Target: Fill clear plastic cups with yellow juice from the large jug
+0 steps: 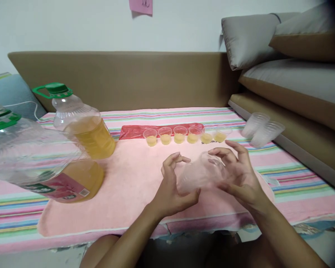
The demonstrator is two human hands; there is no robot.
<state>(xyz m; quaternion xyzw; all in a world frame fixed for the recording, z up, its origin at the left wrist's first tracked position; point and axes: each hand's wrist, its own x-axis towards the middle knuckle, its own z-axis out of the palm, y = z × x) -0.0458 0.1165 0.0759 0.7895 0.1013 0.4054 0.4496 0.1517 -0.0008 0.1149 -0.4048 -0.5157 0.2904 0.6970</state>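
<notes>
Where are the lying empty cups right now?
In the head view, the lying empty cups rest at the right on the striped cloth, beside the row of filled cups.

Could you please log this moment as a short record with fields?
left hand: left hand at the near end of the clear cup stack
right hand: right hand cupped over the stack's far end
filled cups: six small cups of yellow liquid in a row
bottles: two large bottles with green caps, part full, at left
spare cups: empty cups lying at right
surface: pink towel over striped cloth
</notes>
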